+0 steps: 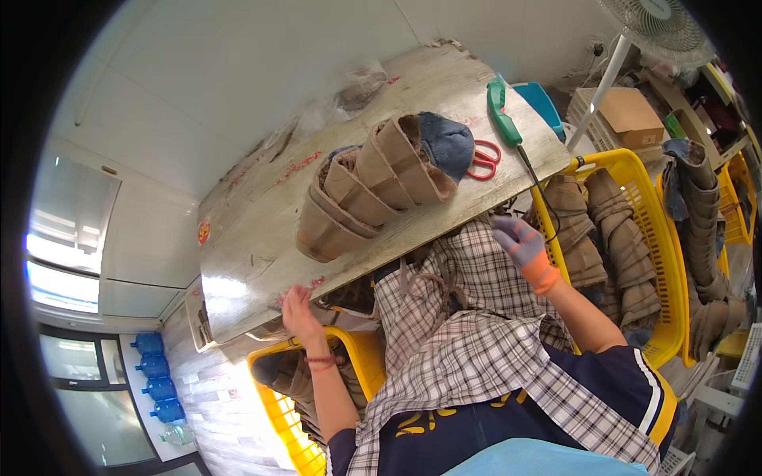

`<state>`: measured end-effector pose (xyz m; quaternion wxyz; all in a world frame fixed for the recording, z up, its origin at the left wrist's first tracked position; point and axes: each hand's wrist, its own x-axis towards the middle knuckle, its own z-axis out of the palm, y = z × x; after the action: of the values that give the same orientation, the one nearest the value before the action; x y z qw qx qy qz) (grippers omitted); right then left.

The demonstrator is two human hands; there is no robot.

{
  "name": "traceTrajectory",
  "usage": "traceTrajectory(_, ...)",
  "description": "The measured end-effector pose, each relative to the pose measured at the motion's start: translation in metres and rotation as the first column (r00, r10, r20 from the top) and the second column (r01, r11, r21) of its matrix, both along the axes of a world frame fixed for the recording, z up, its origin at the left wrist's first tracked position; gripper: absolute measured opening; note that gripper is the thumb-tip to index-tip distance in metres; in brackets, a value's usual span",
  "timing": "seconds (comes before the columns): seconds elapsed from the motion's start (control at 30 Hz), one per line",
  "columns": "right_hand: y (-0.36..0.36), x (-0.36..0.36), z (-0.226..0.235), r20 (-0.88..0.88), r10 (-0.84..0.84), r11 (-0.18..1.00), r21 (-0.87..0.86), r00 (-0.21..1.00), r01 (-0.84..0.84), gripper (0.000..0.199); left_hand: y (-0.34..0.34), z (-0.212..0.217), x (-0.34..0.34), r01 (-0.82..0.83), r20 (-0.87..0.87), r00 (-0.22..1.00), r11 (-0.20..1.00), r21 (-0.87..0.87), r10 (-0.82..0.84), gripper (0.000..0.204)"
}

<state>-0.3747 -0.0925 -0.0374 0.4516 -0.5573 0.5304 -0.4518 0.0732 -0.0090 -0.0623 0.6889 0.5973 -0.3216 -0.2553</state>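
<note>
Plaid apron (468, 349) hangs nearest; bare left hand (298, 309) open at the desk (262, 262) edge, gloved right hand (520, 242) seemingly empty; stacked boot uppers (373, 182) await, more fill the yellow baskets (635, 182).

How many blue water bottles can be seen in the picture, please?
4 blue water bottles are clear, in one row at the lower left: first, second, third, fourth. A paler one below them may be a fifth; I cannot tell.
</note>
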Motion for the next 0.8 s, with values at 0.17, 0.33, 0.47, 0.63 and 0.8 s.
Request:
traceTrajectory(0.17, -0.115, 0.069, 0.027, -0.002, 0.123, 0.970, -0.212, 0.992, -0.121, 0.057, -0.100, 0.032, -0.033, 0.255, -0.489, 0.817, 0.952, -0.170, -0.306, 0.039)
traceTrajectory(0.33, -0.157, 0.137, 0.063, -0.200, 0.458, 0.884, 0.205, 0.866, -0.420, 0.060, -0.130, 0.033, -0.025, 0.407, -0.574, 0.719, 0.907, -0.107, -0.391, 0.045)
traceTrajectory(0.47, -0.165, 0.154, 0.072, 0.269, 0.708, 0.697, -0.117, 0.653, -0.708, 0.050, -0.134, 0.044, -0.016, 0.438, -0.527, 0.699, 0.872, -0.220, -0.484, 0.047)
traceTrajectory(0.63, -0.239, 0.177, 0.105, 0.085, 0.776, 0.626, -0.237, 0.626, -0.743, 0.042, -0.190, 0.064, 0.016, 0.450, -0.407, 0.708, 0.813, -0.369, -0.577, 0.051)
traceTrajectory(0.8, -0.318, 0.230, 0.076, 0.149, 0.673, 0.737, -0.053, 0.725, -0.674, 0.051, -0.257, 0.065, 0.039, 0.405, -0.321, 0.847, 0.905, -0.128, -0.424, 0.054)
